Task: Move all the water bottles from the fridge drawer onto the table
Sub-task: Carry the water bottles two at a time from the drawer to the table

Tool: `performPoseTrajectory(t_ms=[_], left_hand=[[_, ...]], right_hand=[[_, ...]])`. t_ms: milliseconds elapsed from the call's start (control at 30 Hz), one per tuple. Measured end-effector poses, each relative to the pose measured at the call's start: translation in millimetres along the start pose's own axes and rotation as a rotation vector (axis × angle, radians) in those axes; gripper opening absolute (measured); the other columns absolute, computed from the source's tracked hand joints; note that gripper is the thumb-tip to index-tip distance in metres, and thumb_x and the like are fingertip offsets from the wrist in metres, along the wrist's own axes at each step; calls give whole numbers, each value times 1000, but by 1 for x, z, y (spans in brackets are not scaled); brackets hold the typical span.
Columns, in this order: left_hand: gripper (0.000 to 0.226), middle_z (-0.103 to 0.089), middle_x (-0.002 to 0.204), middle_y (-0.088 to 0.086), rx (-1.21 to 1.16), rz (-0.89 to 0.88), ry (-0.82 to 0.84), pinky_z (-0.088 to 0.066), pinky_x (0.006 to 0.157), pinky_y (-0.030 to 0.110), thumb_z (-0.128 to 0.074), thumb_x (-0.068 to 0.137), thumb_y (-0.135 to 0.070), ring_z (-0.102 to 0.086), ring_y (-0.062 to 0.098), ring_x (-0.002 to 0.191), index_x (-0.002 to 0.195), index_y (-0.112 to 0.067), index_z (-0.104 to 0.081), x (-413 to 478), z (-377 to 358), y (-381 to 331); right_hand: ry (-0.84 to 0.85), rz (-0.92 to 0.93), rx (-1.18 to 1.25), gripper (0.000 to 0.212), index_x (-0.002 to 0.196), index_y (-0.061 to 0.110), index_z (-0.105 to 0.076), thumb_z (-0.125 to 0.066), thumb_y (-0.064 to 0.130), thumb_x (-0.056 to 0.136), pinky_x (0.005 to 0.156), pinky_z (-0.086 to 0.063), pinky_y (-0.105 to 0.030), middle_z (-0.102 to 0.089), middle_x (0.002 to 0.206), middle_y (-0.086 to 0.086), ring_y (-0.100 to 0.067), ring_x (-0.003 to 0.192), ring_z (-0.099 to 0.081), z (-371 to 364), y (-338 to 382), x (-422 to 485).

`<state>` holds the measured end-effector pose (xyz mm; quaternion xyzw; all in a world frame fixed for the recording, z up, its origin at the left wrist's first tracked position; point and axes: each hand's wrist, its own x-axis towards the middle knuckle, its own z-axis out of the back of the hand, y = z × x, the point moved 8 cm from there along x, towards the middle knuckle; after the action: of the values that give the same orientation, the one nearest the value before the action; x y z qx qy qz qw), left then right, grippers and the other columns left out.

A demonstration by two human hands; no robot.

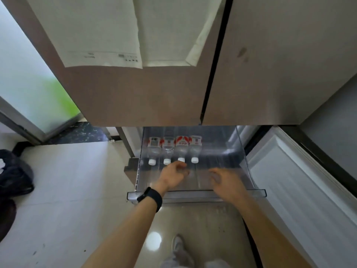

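Note:
Several clear water bottles (174, 147) with red-and-white labels and white caps lie side by side at the back left of the pulled-out clear fridge drawer (249, 191), caps toward me. My left hand (172, 176), with a black wristband, hovers inside the drawer just short of the caps, fingers apart and holding nothing. To its right, my right hand (225, 183) is also over the drawer floor, fingers spread and empty. The table is not in view.
The closed upper fridge doors (173, 84) hang over the drawer's back. An open white lower door (301, 182) stands to the right. A dark bag (13, 175) lies on the tiled floor at left. My shoe (178, 246) is below the drawer.

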<state>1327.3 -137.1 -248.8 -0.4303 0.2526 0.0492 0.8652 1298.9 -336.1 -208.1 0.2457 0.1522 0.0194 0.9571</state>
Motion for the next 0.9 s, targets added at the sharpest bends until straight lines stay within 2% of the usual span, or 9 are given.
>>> performPoseTrajectory(t_ms=[133, 233, 400, 500, 600, 700, 767, 833, 900], left_hand=[[31, -63, 112, 1, -77, 124, 73, -47, 96, 37, -59, 92, -34, -59, 23, 107, 115, -15, -58, 43, -19, 17], [48, -58, 128, 3, -63, 188, 35, -46, 94, 37, -63, 92, -27, -56, 29, 118, 135, -16, -45, 62, -25, 30], [53, -57, 136, 2, -317, 161, -46, -47, 105, 42, -66, 93, -29, -54, 25, 122, 142, -22, -47, 91, -28, 33], [57, -57, 137, 0, -531, 255, -65, -48, 96, 40, -67, 91, -30, -55, 24, 121, 144, -25, -45, 95, -30, 32], [46, -61, 134, 1, -700, 312, -59, -46, 82, 35, -60, 96, -34, -58, 22, 118, 139, -25, -48, 97, -34, 28], [32, -65, 114, -1, -818, 360, -48, -49, 77, 34, -51, 101, -47, -63, 19, 101, 125, -26, -54, 85, -33, 14], [37, -62, 107, -4, -779, 369, -37, -52, 80, 34, -45, 100, -59, -60, 18, 98, 118, -27, -52, 76, -31, 2], [50, -59, 111, 0, -613, 354, -8, -53, 87, 36, -34, 99, -68, -59, 20, 100, 118, -24, -48, 68, -29, -9], [57, -63, 106, 5, -391, 328, 15, -53, 85, 36, -29, 99, -70, -62, 21, 92, 113, -20, -52, 60, -28, -10]], right_hand=[[175, -119, -86, 40, 132, 22, -57, -55, 40, 96, 93, -52, -41, -66, 123, -6, -24, 110, -62, -30, -17, 47], [306, -176, -18, 44, 131, 19, -53, -59, 43, 95, 93, -51, -41, -62, 124, -5, -28, 115, -60, -61, -21, 78], [279, -184, 268, 46, 130, 20, -53, -65, 41, 91, 95, -52, -48, -65, 122, -5, -26, 108, -63, -100, -37, 135], [242, -211, 416, 24, 113, 28, -60, -62, 41, 93, 90, -57, -47, -68, 108, -2, -20, 95, -66, -92, -20, 146], [259, -416, 772, 6, 102, 29, -59, -59, 34, 99, 92, -54, -40, -65, 111, -4, -19, 99, -64, -86, -12, 142], [284, -562, 1001, 36, 120, 21, -60, -58, 49, 97, 87, -59, -40, -68, 114, -8, -25, 101, -69, -88, -14, 136], [316, -573, 941, 51, 117, 17, -59, -48, 63, 96, 68, -61, -33, -68, 97, -8, -23, 84, -68, -81, -12, 126], [298, -584, 884, 57, 108, 13, -61, -42, 65, 97, 49, -50, -25, -59, 73, -5, -17, 61, -57, -69, -16, 113], [238, -524, 688, 55, 95, 15, -61, -38, 66, 98, 54, -47, -27, -56, 68, -3, -16, 58, -53, -54, -31, 100]])
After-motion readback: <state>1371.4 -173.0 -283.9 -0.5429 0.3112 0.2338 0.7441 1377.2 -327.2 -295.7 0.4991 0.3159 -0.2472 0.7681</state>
